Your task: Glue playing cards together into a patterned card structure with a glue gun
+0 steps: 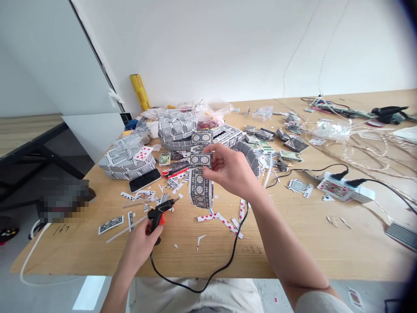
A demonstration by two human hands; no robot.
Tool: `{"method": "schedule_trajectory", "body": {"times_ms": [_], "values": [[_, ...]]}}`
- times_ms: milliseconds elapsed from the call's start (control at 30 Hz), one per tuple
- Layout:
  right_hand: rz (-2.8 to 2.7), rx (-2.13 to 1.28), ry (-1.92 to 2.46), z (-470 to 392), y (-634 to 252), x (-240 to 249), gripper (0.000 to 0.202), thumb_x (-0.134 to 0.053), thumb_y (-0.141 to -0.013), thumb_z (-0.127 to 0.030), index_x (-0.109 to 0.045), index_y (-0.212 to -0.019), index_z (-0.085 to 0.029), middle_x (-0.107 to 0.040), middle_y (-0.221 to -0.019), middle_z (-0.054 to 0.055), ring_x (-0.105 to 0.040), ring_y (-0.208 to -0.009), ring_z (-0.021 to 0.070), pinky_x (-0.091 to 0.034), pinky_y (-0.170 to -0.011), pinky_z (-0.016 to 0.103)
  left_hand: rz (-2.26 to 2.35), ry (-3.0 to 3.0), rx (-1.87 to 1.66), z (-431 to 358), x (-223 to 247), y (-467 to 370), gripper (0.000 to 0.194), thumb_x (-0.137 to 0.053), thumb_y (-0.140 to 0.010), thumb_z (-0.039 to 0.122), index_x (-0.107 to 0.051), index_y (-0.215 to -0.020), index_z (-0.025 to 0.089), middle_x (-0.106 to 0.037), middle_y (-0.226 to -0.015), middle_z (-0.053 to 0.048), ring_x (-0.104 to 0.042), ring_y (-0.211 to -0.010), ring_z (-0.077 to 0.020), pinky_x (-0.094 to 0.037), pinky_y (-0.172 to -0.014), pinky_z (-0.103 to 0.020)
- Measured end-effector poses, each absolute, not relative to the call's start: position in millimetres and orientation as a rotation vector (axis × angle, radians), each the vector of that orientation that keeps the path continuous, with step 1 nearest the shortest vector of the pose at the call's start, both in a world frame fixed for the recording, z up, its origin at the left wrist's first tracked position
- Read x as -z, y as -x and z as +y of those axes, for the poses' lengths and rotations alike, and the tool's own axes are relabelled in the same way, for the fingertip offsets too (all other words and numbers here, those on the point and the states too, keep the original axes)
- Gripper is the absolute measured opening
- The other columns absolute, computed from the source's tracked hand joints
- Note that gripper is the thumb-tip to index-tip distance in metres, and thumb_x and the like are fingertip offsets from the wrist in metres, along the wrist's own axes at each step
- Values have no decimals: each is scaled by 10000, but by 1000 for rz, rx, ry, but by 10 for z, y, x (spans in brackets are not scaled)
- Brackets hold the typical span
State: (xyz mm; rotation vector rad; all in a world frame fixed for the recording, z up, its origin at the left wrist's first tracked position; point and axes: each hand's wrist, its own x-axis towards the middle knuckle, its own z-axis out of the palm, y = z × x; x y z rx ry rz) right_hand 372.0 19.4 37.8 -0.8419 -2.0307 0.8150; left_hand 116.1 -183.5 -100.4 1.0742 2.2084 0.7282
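In my left hand (140, 241) is a black hot glue gun (158, 214) with an orange trigger. Its nozzle points up and right, and a clear glue stick (127, 229) sticks out behind it. My right hand (228, 167) pinches a strip of joined playing cards (201, 188) with dark patterned backs, held up over the table and curving at its lower end. Behind the strip stands a round lidded box (176, 126) covered in folded cards. A heart-shaped card-covered box (127, 161) lies to the left, beside a smartphone (145, 180) and a red utility knife (176, 172).
Card scraps (224, 221) lie scattered across the wooden table (286, 243). The glue gun's black cord (224, 271) loops over the front edge. To the right are a white power strip (348, 187) and coiled clear cables (365, 150). A yellow roll (140, 92) stands at the back left.
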Motion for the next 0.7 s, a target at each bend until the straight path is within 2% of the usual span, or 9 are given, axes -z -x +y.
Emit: {"method": "schedule_trajectory", "body": {"times_ms": [67,133,300,467,600,700], "values": [[-2051,-785,862,190,-3714,-383,360,-711,-796,-209,-710,-1156,-220,-614,-693,-76,-580,-613,129,-464,-682,312,2097,-958,-922,-1874,1014,-1162,421,-716,-777,621,-683,-910,224,-742,-768,-47,-711,-718,-274,-534,-650,-348],[-2066,-777,871,190,-3699,-378,363,-702,-788,-199,-713,-1151,-215,-605,-679,-78,-575,-611,130,-457,-684,312,1924,-818,-1161,-1900,1018,-1205,430,-799,-724,569,-669,-929,213,-750,-785,-46,-686,-675,-247,-545,-612,-344],[-2079,-792,884,184,-3675,-369,368,-701,-785,-200,-713,-1152,-218,-611,-677,-75,-575,-614,136,-447,-681,311,1702,-755,-1446,-1882,938,-1379,237,-772,-778,378,-683,-896,193,-762,-834,-44,-659,-653,-192,-518,-583,-314],[-2064,-823,865,176,-3681,-372,335,-716,-808,-219,-704,-1143,-220,-619,-681,-76,-586,-619,135,-454,-680,309,1705,-830,-1434,-1848,799,-1402,216,-763,-768,338,-741,-910,176,-775,-829,-59,-653,-666,-192,-534,-621,-322],[-2041,-865,837,176,-3684,-359,335,-742,-833,-241,-702,-1164,-218,-631,-695,-73,-584,-623,130,-453,-670,305,1746,-867,-1451,-1856,811,-1331,260,-797,-804,414,-763,-906,177,-741,-762,-39,-645,-664,-189,-555,-674,-327],[-2039,-872,827,170,-3686,-352,336,-754,-858,-259,-701,-1186,-211,-639,-707,-66,-591,-634,129,-453,-672,306,1779,-817,-1346,-1832,865,-1279,326,-818,-752,472,-735,-860,177,-748,-763,-55,-647,-629,-198,-542,-605,-327]]}}
